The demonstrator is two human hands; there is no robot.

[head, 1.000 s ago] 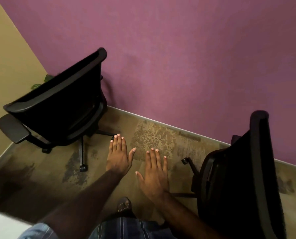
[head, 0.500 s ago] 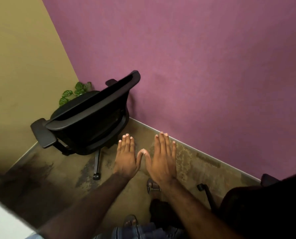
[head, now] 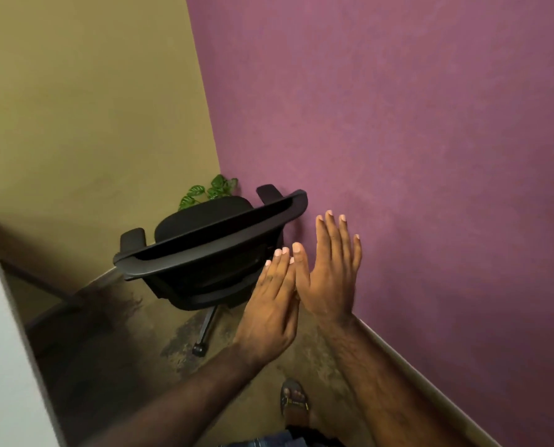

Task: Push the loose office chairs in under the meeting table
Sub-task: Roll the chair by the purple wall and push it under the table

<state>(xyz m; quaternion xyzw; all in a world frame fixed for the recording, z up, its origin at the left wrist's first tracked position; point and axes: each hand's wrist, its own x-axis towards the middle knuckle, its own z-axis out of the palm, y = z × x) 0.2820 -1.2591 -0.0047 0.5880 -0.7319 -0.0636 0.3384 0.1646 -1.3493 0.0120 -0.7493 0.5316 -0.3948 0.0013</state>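
Observation:
A black office chair (head: 204, 253) stands in the corner with its backrest turned towards me, its seat facing the tan wall. One caster (head: 199, 349) shows below it. My left hand (head: 271, 314) is flat with fingers extended, just right of the backrest's lower edge, not holding it. Beside it, my right hand (head: 332, 269) is open with fingers spread, raised in front of the purple wall. The two hands touch at their inner edges. The white edge of the meeting table (head: 1, 350) runs down the left side.
The purple wall (head: 430, 156) is close on the right, with a baseboard along the patterned carpet (head: 269, 382). A tan wall (head: 91, 108) closes the far side. A green plant (head: 211, 188) sits in the corner behind the chair. My sandalled foot (head: 293, 401) is below.
My view has swung left: the second chair at the right has left the frame and the corner chair is now centred. Both hands have risen and come together near the backrest.

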